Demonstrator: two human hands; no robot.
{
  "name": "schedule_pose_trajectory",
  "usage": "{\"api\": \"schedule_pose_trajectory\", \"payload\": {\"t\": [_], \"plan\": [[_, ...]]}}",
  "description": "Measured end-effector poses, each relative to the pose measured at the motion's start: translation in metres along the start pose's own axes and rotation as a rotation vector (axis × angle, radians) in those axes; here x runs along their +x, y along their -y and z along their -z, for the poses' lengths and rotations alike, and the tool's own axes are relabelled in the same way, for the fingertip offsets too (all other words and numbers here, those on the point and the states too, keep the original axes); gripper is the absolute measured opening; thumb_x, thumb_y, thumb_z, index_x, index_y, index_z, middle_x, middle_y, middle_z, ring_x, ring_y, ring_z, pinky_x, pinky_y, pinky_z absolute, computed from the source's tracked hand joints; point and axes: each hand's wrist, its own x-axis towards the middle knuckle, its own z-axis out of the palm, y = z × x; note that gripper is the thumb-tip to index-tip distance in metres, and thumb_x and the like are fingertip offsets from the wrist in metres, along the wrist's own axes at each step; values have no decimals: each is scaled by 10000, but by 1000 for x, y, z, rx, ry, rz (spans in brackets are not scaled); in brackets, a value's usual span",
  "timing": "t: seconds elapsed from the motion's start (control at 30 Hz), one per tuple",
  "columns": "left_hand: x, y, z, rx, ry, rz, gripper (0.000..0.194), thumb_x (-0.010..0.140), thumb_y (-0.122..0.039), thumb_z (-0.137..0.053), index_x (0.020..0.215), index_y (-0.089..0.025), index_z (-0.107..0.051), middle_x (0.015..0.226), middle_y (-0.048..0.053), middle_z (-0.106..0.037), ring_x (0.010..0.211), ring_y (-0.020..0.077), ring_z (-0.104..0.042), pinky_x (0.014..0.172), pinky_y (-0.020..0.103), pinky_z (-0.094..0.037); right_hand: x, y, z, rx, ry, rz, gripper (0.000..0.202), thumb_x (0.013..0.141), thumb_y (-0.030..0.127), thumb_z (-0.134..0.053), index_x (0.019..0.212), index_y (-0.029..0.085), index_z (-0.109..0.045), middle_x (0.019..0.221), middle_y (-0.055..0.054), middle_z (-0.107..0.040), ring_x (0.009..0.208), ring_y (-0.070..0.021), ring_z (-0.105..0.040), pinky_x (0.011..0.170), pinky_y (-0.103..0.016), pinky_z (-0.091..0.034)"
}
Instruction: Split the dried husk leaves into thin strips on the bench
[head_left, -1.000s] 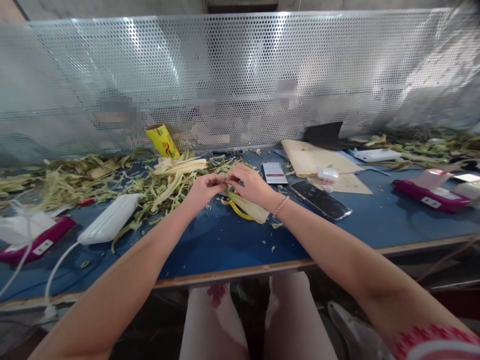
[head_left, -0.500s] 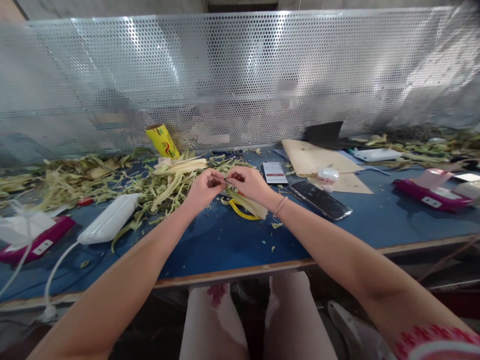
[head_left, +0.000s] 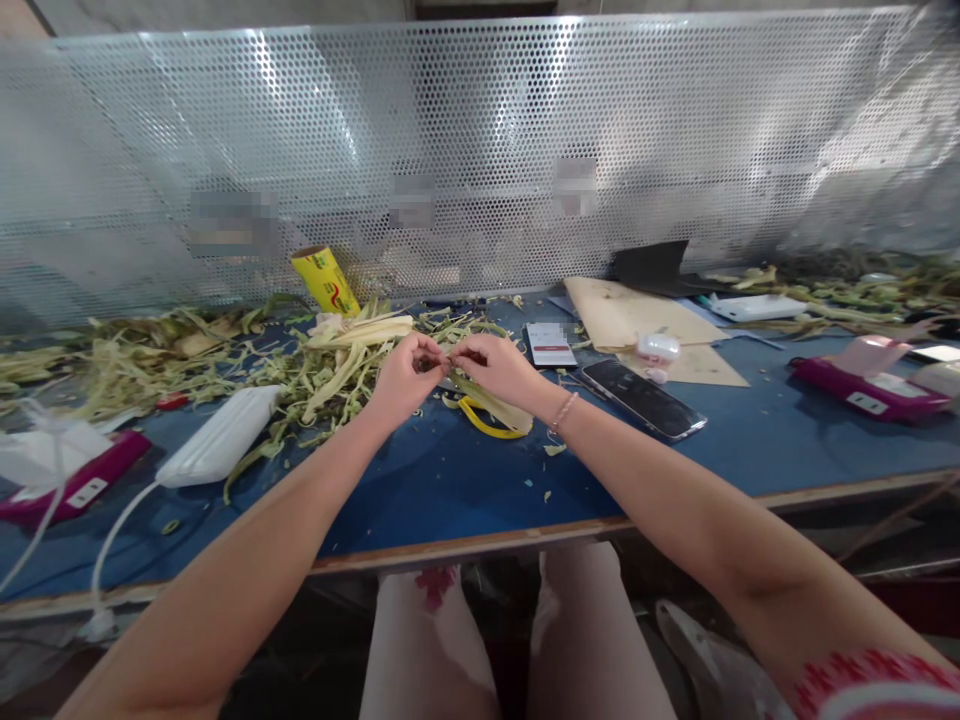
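My left hand [head_left: 409, 378] and my right hand [head_left: 495, 368] meet above the blue table, fingertips pinched together. Between them is the upper end of a pale green plant strip [head_left: 499, 405], which slants down under my right palm. My fingers hide most of the pinched end. A curved yellow band [head_left: 480, 424] lies on the table just below the strip. Close to the left hand spreads a tangled heap of green plant trimmings [head_left: 337, 380], with a pale yellowish bundle of husk-like leaves [head_left: 367, 332] on top.
A yellow tube [head_left: 326, 280] leans by the perforated metal screen [head_left: 480, 130]. To the left are a white power strip [head_left: 221, 435] and a magenta box [head_left: 90, 490]. Rightward lie two phones [head_left: 643, 398] [head_left: 551, 345], brown cardboard [head_left: 637, 315], a small white case [head_left: 658, 348] and another magenta box [head_left: 870, 385].
Both hands stay pinched together in nearly the same place. The right fingers have shifted slightly left, toward the left fingertips; the view has moved a little.
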Motion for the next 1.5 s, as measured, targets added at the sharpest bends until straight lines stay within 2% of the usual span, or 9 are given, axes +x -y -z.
{"api": "schedule_pose_trajectory", "payload": {"t": [0.33,0.47,0.57,0.7,0.8,0.97,1.13,1.37,1.5], "plan": [[-2,3,1,254,-43,-79,185,667,-215,-589,766,-193,-435,735,-1,-615,706,130,-576,692,277,-424,0,0,-2,-101,-9,119,142,742,59,-519,703,159,-612,669,-11,-573,686,-119,-513,660,-246,-395],[-2,0,2,395,-59,-158,115,688,-188,-562,747,-198,-464,737,2,-601,716,135,-558,705,275,-423,0,1,-3,-106,-30,98,154,730,44,-505,666,159,-586,663,-9,-560,670,-116,-507,647,-243,-394],[-1,1,2,497,-83,-255,76,690,-159,-554,708,-201,-493,748,19,-590,762,156,-540,732,288,-419,1,0,-3,-46,-30,48,146,731,59,-494,672,157,-585,674,-7,-570,647,-105,-499,626,-237,-385],[1,5,3,558,-99,-359,55,701,-154,-546,667,-196,-536,780,46,-591,844,194,-523,806,339,-398,3,-3,-4,88,39,-82,144,750,94,-459,702,146,-584,628,13,-555,585,-86,-477,572,-221,-365],[1,6,3,599,-113,-369,51,712,-169,-543,684,-195,-576,807,60,-601,878,216,-515,830,372,-383,3,-4,-6,219,69,-175,145,753,118,-437,692,142,-567,584,29,-512,537,-74,-446,532,-210,-354],[0,3,2,616,-89,-422,71,722,-162,-519,719,-187,-585,767,52,-604,813,195,-530,795,347,-406,1,-2,-7,414,68,-261,151,756,166,-449,623,151,-519,545,40,-454,499,-61,-394,501,-204,-319],[1,4,1,636,-103,-467,42,742,-207,-559,711,-181,-568,747,46,-603,789,187,-536,788,342,-415,0,2,-7,606,81,-412,169,750,211,-505,592,152,-504,519,52,-415,474,-52,-332,478,-208,-275],[0,9,0,723,-118,-538,93,787,-193,-541,695,-177,-538,736,34,-588,774,176,-514,768,338,-421,0,5,-7,706,30,-513,170,709,271,-578,605,144,-532,521,60,-427,495,-52,-341,500,-217,-274],[0,9,-2,753,-112,-519,106,815,-197,-503,713,-173,-518,776,40,-586,795,175,-503,775,333,-416,0,6,-6,690,16,-514,157,704,267,-585,619,143,-541,529,58,-438,495,-51,-343,501,-217,-278]]}}
